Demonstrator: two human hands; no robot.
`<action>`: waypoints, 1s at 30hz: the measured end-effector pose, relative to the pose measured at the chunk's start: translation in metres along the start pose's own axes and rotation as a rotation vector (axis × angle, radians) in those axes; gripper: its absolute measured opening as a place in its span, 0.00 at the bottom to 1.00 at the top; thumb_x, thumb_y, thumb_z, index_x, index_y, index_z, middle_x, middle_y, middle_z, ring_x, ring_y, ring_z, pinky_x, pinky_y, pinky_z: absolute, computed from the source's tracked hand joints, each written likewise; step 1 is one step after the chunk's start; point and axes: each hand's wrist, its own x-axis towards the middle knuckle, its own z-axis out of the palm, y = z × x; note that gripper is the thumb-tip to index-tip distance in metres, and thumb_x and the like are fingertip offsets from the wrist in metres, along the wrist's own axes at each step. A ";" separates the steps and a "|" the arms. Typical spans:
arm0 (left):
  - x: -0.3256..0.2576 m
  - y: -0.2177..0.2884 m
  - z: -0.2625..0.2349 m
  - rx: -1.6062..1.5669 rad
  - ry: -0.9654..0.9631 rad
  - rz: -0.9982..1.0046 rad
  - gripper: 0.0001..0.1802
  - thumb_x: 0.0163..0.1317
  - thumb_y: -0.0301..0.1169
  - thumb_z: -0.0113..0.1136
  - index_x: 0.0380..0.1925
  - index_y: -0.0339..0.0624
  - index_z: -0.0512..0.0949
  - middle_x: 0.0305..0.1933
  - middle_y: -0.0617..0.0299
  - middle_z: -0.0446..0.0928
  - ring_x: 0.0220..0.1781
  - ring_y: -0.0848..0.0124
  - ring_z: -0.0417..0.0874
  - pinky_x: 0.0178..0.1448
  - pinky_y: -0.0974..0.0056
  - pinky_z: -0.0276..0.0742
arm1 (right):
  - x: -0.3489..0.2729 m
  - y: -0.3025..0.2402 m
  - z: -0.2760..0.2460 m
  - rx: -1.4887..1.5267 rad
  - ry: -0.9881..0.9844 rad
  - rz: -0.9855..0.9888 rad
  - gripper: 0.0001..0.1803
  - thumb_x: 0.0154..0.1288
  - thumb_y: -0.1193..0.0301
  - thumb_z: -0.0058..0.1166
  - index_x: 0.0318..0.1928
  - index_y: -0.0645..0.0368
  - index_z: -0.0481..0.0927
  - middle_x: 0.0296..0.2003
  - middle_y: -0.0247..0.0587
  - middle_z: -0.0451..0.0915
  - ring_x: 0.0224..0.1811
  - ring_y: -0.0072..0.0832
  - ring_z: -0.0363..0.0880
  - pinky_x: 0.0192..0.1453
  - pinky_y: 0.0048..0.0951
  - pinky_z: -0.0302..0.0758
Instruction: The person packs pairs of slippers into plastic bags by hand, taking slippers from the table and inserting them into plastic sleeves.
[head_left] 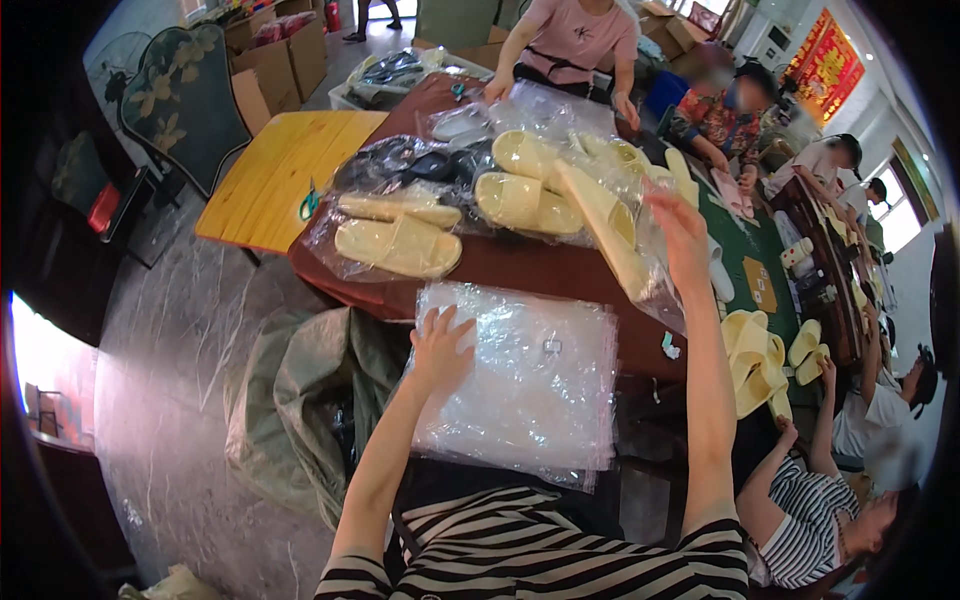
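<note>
My left hand rests with fingers spread on a stack of clear plastic bags at the table's near edge. My right hand is raised and closed at the edge of a clear bag, in which a pale yellow slipper stands tilted. Its fingertips are partly lost against the shiny plastic. Just beyond lie more bagged yellow slippers and, to their left, a bagged yellow pair. Bagged black slippers lie behind that pair.
Green-handled scissors lie beside a yellow wooden table. Across the brown table stands a person in pink. At right, loose yellow slippers sit near a person in stripes. A greenish sack stands at left.
</note>
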 end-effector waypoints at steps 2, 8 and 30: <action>0.006 -0.009 0.000 -0.033 0.026 0.012 0.28 0.60 0.43 0.61 0.63 0.66 0.74 0.73 0.61 0.63 0.75 0.52 0.57 0.65 0.31 0.60 | -0.045 -0.013 0.013 0.078 -0.186 0.075 0.10 0.66 0.76 0.54 0.45 0.62 0.85 0.49 0.39 0.84 0.57 0.28 0.77 0.66 0.32 0.68; 0.027 -0.044 -0.021 -1.479 -0.281 -0.268 0.33 0.78 0.50 0.29 0.63 0.35 0.70 0.61 0.55 0.78 0.66 0.59 0.71 0.73 0.59 0.62 | -0.172 0.004 0.053 -0.292 -0.744 0.226 0.09 0.64 0.77 0.57 0.43 0.55 0.85 0.44 0.40 0.83 0.48 0.30 0.81 0.56 0.31 0.74; 0.021 -0.066 -0.039 -1.101 -0.369 -0.286 0.29 0.66 0.34 0.59 0.65 0.35 0.67 0.58 0.56 0.79 0.64 0.69 0.75 0.71 0.65 0.63 | -0.203 0.017 0.123 0.153 -0.389 0.994 0.44 0.71 0.57 0.57 0.75 0.56 0.44 0.38 0.54 0.83 0.32 0.30 0.84 0.43 0.29 0.81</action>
